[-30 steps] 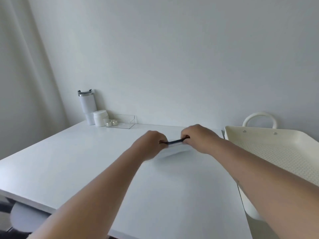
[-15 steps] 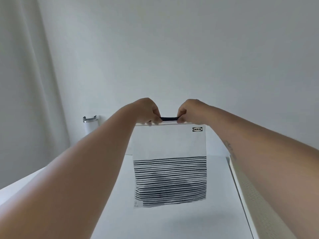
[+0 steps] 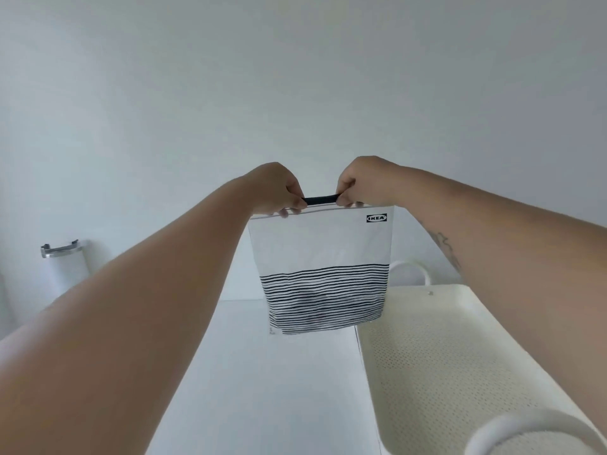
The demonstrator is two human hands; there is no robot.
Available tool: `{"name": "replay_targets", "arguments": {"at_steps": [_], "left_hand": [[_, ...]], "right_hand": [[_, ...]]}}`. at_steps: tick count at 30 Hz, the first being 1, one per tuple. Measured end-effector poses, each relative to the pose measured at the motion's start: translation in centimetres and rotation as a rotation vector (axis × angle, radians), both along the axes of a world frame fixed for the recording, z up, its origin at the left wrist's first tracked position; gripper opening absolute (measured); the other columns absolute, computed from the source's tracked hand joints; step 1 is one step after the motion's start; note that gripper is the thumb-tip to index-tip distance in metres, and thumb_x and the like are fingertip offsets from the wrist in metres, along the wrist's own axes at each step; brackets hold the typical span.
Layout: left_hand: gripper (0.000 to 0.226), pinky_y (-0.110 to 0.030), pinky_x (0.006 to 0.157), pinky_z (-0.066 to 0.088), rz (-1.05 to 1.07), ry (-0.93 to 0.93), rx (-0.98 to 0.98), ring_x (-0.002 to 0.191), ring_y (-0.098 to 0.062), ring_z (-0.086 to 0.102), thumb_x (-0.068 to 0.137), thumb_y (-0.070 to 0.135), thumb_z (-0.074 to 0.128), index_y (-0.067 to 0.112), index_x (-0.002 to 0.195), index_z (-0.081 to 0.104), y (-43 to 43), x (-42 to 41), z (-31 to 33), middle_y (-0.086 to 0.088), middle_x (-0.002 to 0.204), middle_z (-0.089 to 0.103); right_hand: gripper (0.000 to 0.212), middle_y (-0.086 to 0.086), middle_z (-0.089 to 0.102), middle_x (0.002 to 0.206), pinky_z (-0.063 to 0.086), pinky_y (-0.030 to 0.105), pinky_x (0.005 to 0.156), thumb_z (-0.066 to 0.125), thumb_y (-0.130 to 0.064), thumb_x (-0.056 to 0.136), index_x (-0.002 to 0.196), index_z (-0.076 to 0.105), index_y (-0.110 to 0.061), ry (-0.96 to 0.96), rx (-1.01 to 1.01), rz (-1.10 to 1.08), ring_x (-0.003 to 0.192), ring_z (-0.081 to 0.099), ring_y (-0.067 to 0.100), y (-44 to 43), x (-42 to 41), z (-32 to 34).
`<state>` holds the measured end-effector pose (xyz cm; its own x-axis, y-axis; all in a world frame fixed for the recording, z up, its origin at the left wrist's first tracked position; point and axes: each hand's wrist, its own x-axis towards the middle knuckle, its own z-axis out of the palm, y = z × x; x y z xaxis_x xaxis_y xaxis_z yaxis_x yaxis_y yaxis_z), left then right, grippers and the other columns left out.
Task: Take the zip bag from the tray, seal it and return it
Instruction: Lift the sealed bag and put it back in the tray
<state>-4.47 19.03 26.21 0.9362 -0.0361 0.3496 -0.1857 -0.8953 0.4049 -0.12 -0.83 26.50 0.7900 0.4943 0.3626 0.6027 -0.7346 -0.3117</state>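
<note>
Two bare hands are holding a zip bag (image 3: 320, 257) up in the air, out in front of the head camera, the only view here. The left hand (image 3: 277, 188) is pinching the bag's top edge near its left end, fingers closed tight on it, and the right hand (image 3: 364, 182) is pinching the same edge further right, also closed on it. Between the two hands a short black strip (image 3: 320, 200) along the top of the bag is showing, stretched straight. The bag is hanging flat and upright, white in its upper half with a small black logo (image 3: 376, 218) at the upper right corner and thin black stripes across its lower half. It is hanging above the white table (image 3: 262, 389), clear of the surface, with its lower right corner just beside the near-left part of the tray (image 3: 443, 356). The cream tray is sitting at the right of the table, its perforated floor bare, a looped handle at each end. A white tumbler (image 3: 64, 261) with a grey lid is standing at the far left against the wall.
</note>
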Motion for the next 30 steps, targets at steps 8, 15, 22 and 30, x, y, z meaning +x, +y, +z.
{"name": "replay_targets", "arguments": {"at_steps": [8,15,22,30], "left_hand": [[0.007,-0.025,0.059,0.043,-0.155,-0.013,-0.037,0.073,-0.011,0.072,0.083,0.022,0.07,0.016,0.083,0.074,-10.0,6.4,-1.6,0.004,0.079,0.077],[0.011,-0.018,0.054,0.051,-0.334,0.322,-0.014,0.07,-0.007,0.073,0.087,0.025,0.069,0.015,0.091,0.071,-15.7,8.5,-3.4,0.008,0.083,0.079],[0.011,-0.024,0.064,0.053,-0.338,0.354,0.024,0.073,-0.011,0.074,0.085,0.025,0.07,0.015,0.089,0.072,-18.1,11.3,-7.0,0.009,0.081,0.079],[0.003,-0.016,0.042,0.042,-0.207,0.062,-0.037,0.059,-0.004,0.068,0.08,0.018,0.07,0.019,0.079,0.073,-18.3,14.6,-8.4,0.006,0.068,0.074]], "right_hand": [[0.012,0.0,0.065,0.078,0.043,0.028,0.067,0.069,-0.017,0.085,0.092,0.074,-0.01,0.011,-0.015,-0.173,0.078,0.059,0.019,-10.4,3.4,-1.1],[0.006,-0.014,0.072,0.066,0.051,0.033,0.079,0.073,-0.025,0.084,0.08,0.072,-0.022,0.302,-0.268,-0.218,0.071,0.067,0.014,-16.7,3.8,-1.5],[0.007,-0.009,0.073,0.081,0.045,0.032,0.088,0.072,-0.026,0.084,0.078,0.071,-0.023,0.348,-0.297,-0.251,0.073,0.066,0.014,-18.5,5.9,-5.1],[0.003,-0.007,0.061,0.077,0.039,0.025,0.06,0.069,-0.02,0.087,0.089,0.068,-0.021,0.124,-0.027,-0.253,0.074,0.056,0.015,-18.4,9.7,-7.8]]}}
